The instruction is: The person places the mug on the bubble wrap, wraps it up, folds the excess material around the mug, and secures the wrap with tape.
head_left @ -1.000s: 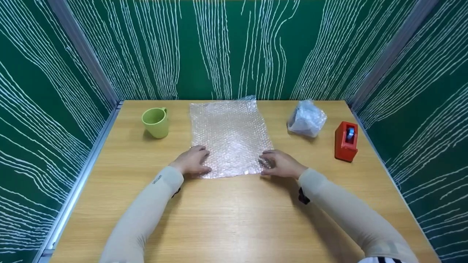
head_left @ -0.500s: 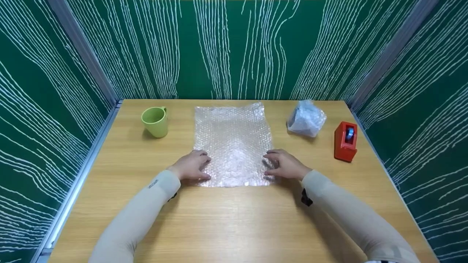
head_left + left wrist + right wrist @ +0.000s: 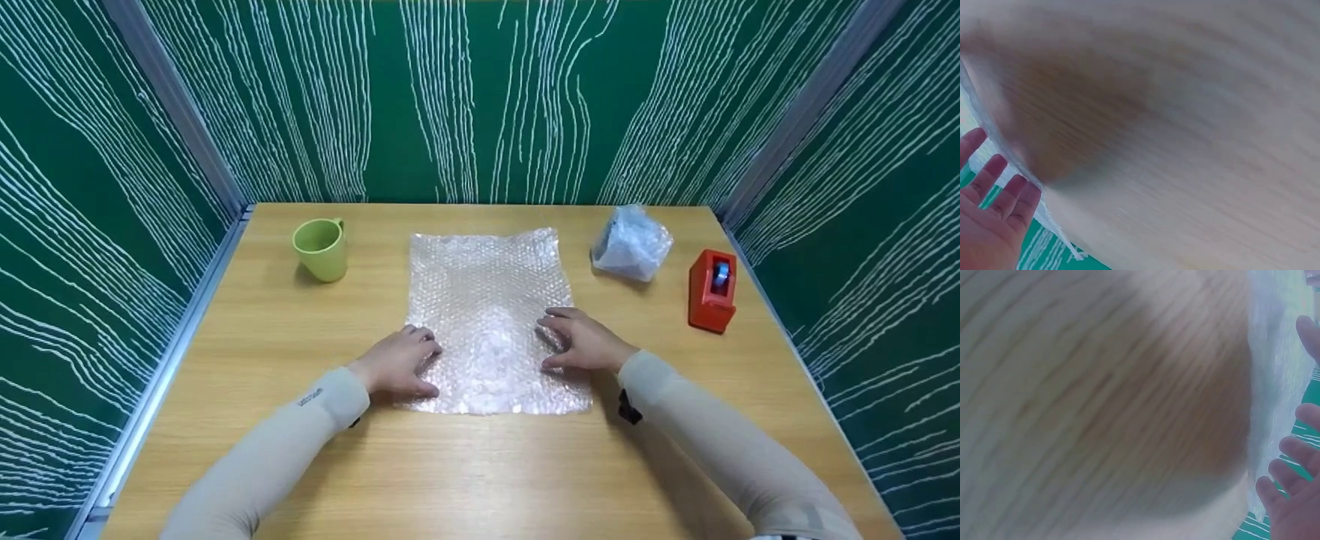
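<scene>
A clear sheet of bubble wrap (image 3: pixel 491 300) lies flat on the wooden table in the head view. My left hand (image 3: pixel 401 364) rests at its near left edge, fingertips on the sheet. Over the right edge, my right hand (image 3: pixel 589 341) has its fingers spread and loosely bent, with fingertips at the plastic. In the left wrist view, the fingers (image 3: pixel 996 169) are extended along the edge of the wrap. The right wrist view likewise shows relaxed fingers (image 3: pixel 1292 475) beside a strip of the wrap (image 3: pixel 1269 394). Neither hand pinches the sheet.
A green mug (image 3: pixel 320 251) stands at the back left of the table (image 3: pixel 480 472). To the right of the sheet are a bubble-wrapped bundle (image 3: pixel 631 244) and a red tape dispenser (image 3: pixel 712 292). Green panels (image 3: pixel 480 105) with white lines enclose the back and sides.
The bubble wrap has slid toward me and slightly right, away from the table's back edge. My left hand has come a little nearer; the right hand has shifted slightly right and lies farther over the sheet.
</scene>
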Demonstrator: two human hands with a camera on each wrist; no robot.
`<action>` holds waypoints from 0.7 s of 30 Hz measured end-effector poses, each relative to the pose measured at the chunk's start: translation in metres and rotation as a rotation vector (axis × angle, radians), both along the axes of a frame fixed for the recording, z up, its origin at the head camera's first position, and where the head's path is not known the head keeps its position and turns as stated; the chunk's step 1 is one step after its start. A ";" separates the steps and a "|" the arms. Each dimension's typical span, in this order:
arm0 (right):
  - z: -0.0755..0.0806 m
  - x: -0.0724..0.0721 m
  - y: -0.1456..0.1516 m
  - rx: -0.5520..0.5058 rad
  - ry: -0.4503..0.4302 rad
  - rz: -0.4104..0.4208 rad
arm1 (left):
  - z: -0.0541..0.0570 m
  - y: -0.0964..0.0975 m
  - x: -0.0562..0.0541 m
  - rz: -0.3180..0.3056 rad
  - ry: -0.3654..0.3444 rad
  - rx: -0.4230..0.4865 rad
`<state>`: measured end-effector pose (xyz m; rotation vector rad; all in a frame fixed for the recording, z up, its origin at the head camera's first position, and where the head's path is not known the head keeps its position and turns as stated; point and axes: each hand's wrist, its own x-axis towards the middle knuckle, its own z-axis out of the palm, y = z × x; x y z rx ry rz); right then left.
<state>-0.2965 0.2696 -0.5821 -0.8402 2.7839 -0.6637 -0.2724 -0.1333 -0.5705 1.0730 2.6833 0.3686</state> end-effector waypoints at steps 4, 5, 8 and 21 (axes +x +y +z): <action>0.002 0.000 -0.003 0.007 -0.020 0.013 | 0.002 0.001 0.008 -0.018 0.013 -0.015; 0.002 0.000 -0.004 0.008 -0.023 0.019 | 0.002 0.001 0.009 -0.023 0.015 -0.019; 0.000 0.000 -0.005 0.019 -0.024 0.040 | 0.003 0.001 0.012 -0.040 0.026 -0.025; -0.007 0.000 -0.005 0.038 -0.033 0.048 | 0.010 -0.013 -0.005 0.021 -0.024 0.071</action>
